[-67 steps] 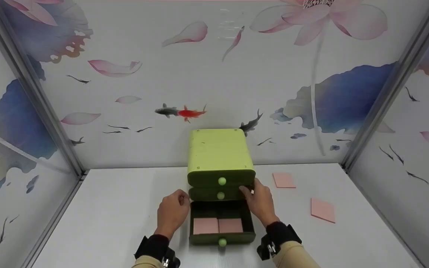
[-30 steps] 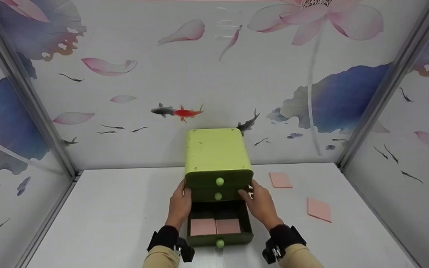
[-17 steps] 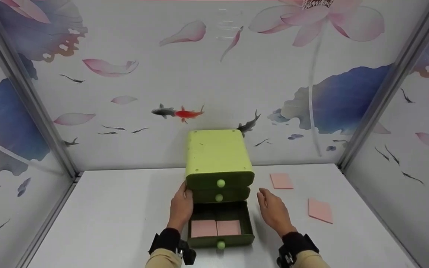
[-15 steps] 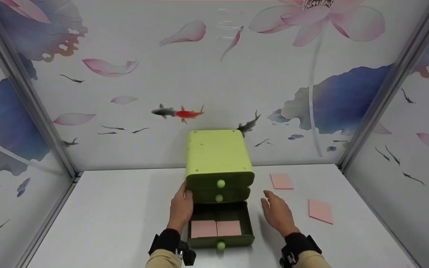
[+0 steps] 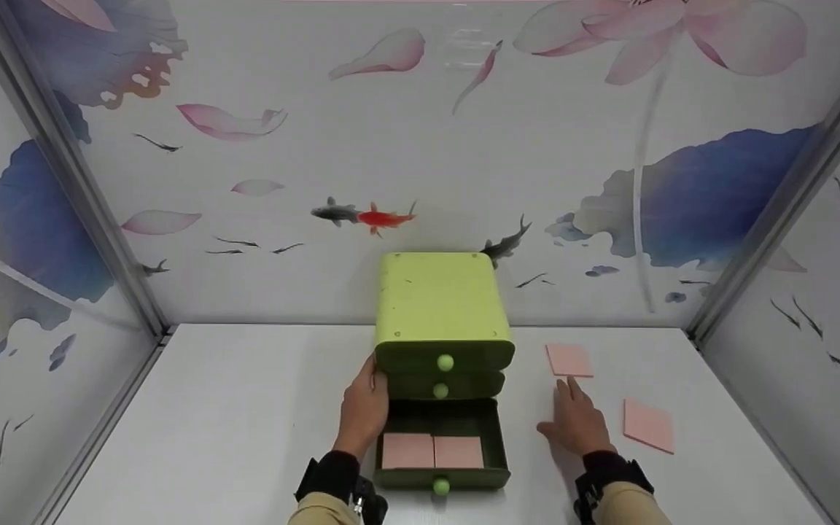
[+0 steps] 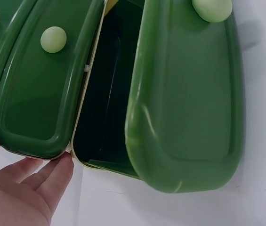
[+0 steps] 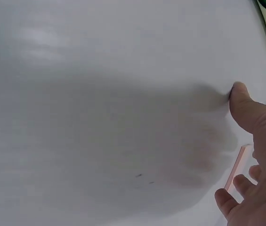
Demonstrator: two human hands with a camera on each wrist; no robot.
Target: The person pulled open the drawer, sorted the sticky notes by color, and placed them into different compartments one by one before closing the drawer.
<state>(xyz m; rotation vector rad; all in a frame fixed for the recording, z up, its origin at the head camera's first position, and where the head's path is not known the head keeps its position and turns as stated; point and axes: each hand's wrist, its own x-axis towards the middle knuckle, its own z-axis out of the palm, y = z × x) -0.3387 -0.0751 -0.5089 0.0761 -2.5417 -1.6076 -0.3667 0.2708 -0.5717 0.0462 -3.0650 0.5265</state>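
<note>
A small desktop drawer cabinet (image 5: 442,299) has a lime-green top and dark green drawer fronts with round knobs. Its bottom drawer (image 5: 442,479) is pulled out, and two flat pink squares (image 5: 407,450) lie side by side in it. My left hand (image 5: 363,412) rests at the cabinet's left side, fingers fairly straight along the edge of the middle drawer front (image 6: 36,101). Over the table to the right, my right hand (image 5: 579,421) has its fingers spread and holds nothing. Its fingertips are close to a pink square (image 5: 569,360); a second pink square (image 5: 648,425) lies to its right.
The white table (image 5: 245,408) is enclosed by printed panels with lotus and fish pictures. The back panel (image 5: 259,277) rises just behind the cabinet, and metal posts (image 5: 121,240) stand at the corners.
My left hand has come onto the cabinet's left side. My right hand has left the cabinet's right side and moved right, toward the pink square on the table, its fingers spreading.
</note>
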